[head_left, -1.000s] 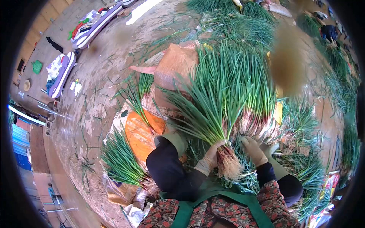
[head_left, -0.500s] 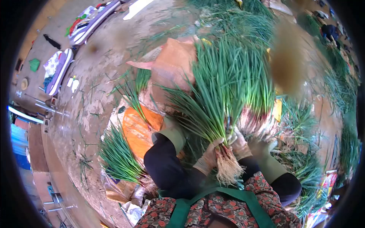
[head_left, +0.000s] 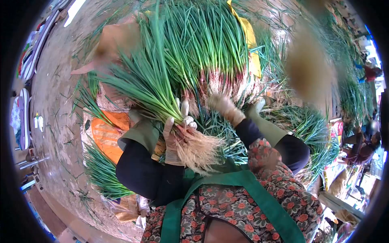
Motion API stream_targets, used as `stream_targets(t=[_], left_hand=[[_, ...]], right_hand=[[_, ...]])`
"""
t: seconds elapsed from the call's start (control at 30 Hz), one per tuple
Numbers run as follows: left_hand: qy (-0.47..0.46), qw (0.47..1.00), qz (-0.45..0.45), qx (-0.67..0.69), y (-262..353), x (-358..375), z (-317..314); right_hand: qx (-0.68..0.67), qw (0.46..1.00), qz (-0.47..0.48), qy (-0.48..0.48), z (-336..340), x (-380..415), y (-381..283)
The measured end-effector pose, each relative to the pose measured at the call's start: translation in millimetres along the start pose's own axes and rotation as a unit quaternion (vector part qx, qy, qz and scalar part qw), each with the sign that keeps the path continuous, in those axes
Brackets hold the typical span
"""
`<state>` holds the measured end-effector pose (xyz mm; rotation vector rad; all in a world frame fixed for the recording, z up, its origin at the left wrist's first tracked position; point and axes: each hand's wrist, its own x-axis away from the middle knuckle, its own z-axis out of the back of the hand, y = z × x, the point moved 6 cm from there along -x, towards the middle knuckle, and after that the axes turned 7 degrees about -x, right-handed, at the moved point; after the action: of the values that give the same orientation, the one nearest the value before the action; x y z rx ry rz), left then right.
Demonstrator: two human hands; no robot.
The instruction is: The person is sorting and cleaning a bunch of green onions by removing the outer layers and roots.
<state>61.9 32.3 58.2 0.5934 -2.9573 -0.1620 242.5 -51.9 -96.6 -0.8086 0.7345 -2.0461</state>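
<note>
My gloved left hand (head_left: 175, 139) is closed around a bunch of green onions (head_left: 162, 87), its pale roots hanging over my lap and its leaves fanned up and to the left. My gloved right hand (head_left: 225, 108) is at the roots of a large row of green onions (head_left: 202, 44) laid out in front of me; it is blurred, and its fingers cannot be made out clearly. Red-white stem bases and roots of that row show around it.
A yellow strip (head_left: 250, 40) edges the row on the right. Left of my knee lie an orange sack (head_left: 106, 135) and another onion bunch (head_left: 103, 172). Loose leaves (head_left: 302, 125) cover the ground at right. People (head_left: 362, 148) sit at the far right.
My right hand has left the held bunch and moved to the row's roots. The bunch in my left hand has tilted, roots toward the right. The view has turned to the right.
</note>
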Motion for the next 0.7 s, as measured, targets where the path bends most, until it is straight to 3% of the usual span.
stream_targets(t=[0.03, 0.07, 0.1, 0.13, 0.2, 0.27, 0.3, 0.33, 0.37, 0.4, 0.53, 0.63, 0.7], left_hand=[[0.011, 0.999, 0.026, 0.041, -8, -1, 17], [0.021, 0.995, 0.052, 0.080, -16, 0, 35], [0.105, 0.986, 0.110, 0.062, -21, 4, 46], [0.183, 0.977, 0.104, 0.029, -25, 4, 58], [0.225, 0.971, 0.077, -0.032, -27, 6, 57], [0.179, 0.978, 0.101, -0.015, -32, 7, 54], [0.154, 0.983, 0.104, -0.011, -29, 6, 54], [0.213, 0.972, 0.070, -0.071, -25, 7, 64], [0.238, 0.968, 0.074, -0.022, -27, 7, 66], [0.200, 0.974, 0.086, -0.062, -26, 6, 61], [0.188, 0.978, 0.072, -0.056, -27, 5, 53], [0.197, 0.974, 0.066, -0.094, -29, 8, 57], [0.214, 0.968, 0.091, -0.095, -37, 18, 55]], right_hand=[[-0.161, 0.975, -0.096, 0.119, 19, -26, 25], [-0.227, 0.945, -0.121, 0.200, 52, -35, 8], [-0.164, 0.951, -0.135, 0.227, 78, -37, -17], [-0.170, 0.959, -0.115, 0.196, 74, -54, -14], [0.011, 0.980, -0.153, 0.128, 67, -70, -24], [0.003, 0.985, -0.152, 0.085, 67, -72, -35], [-0.029, 0.997, -0.019, 0.069, 82, -48, -77], [-0.043, 0.997, 0.024, 0.065, 62, -62, -45], [-0.049, 0.997, 0.008, 0.062, 71, -46, -54], [-0.063, 0.997, -0.040, 0.023, 89, -17, -76], [-0.218, 0.963, -0.158, 0.018, 80, 49, 5], [-0.305, 0.950, -0.054, -0.046, 35, 65, 93], [-0.288, 0.957, -0.034, -0.008, 35, 77, 101]])
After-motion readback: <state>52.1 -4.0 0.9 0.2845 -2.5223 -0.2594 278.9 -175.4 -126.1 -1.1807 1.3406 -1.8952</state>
